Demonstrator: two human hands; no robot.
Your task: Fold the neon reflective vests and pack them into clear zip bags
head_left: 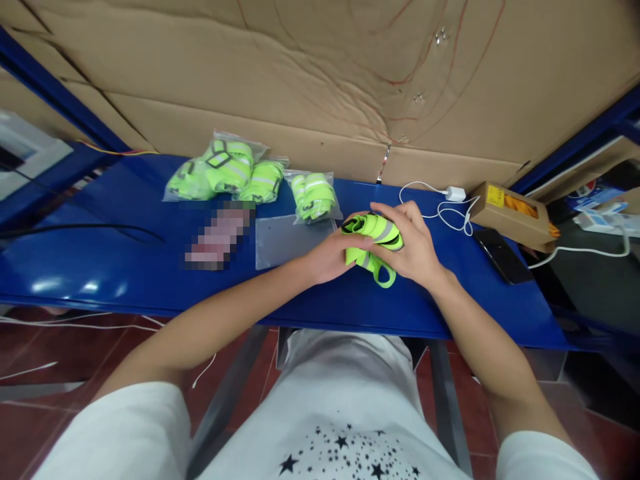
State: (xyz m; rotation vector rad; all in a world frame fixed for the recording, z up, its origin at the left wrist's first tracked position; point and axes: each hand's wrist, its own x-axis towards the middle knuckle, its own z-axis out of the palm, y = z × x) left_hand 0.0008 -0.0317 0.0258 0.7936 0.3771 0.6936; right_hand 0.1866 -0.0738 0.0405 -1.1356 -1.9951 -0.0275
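Observation:
Both hands hold one bundle of neon green reflective strap (373, 241) just above the blue table (125, 267). My left hand (330, 257) grips the bundle's left side from below. My right hand (413, 247) wraps over its top and right side, fingers curled around it. A loop of strap hangs down under the bundle. An empty clear plastic bag (287, 241) lies flat on the table just left of my hands.
Several bagged green straps (227, 172) lie at the table's far left, another bag (315, 197) near the middle. A white charger with cable (453, 200), a cardboard box (515, 213) and a black phone (503, 255) sit at the right. Cardboard sheets back the table.

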